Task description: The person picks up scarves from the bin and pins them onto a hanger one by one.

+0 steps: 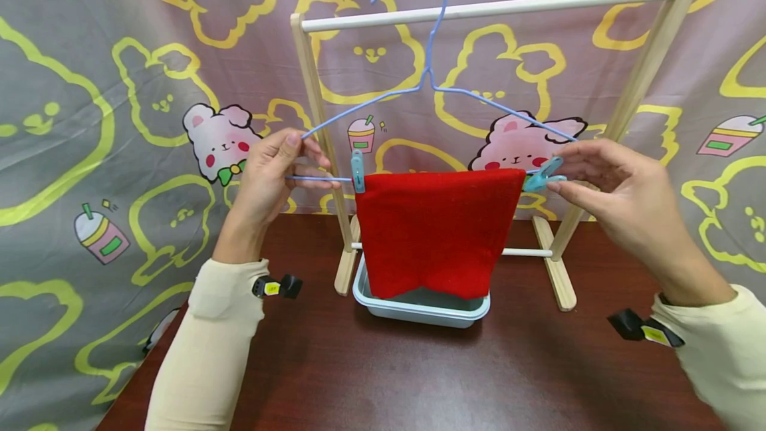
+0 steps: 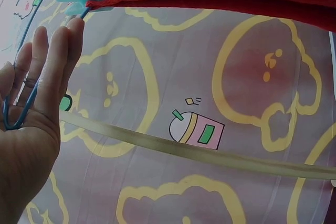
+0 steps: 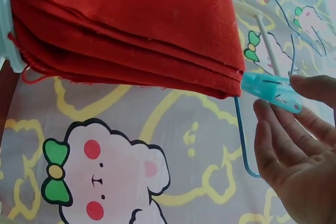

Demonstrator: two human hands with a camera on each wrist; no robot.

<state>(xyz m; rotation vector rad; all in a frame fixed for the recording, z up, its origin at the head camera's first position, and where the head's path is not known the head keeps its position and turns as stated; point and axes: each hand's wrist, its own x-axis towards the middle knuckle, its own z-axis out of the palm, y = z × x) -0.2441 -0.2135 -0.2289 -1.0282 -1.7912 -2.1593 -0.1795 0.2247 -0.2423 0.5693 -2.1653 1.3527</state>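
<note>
In the head view a red cloth (image 1: 439,231) hangs folded over the bottom bar of a blue wire hanger (image 1: 385,95). My left hand (image 1: 272,168) grips the hanger's left corner, with the thumb on the sloping wire. A light-blue clothespin (image 1: 358,171) clips the cloth's left top corner to the bar. At the right top corner is another clothespin (image 1: 541,175), its jaws at the cloth edge. My right hand (image 1: 622,195) holds that clothespin between thumb and fingers; in the right wrist view the thumb lies on the clothespin (image 3: 270,92) and the fingers are beneath.
Behind the hanger stands a wooden rack (image 1: 652,52) with a white top rail (image 1: 556,3). Below the cloth, a pale-blue basin (image 1: 425,314) sits on the dark brown table (image 1: 419,378). A patterned curtain (image 1: 161,105) hangs behind.
</note>
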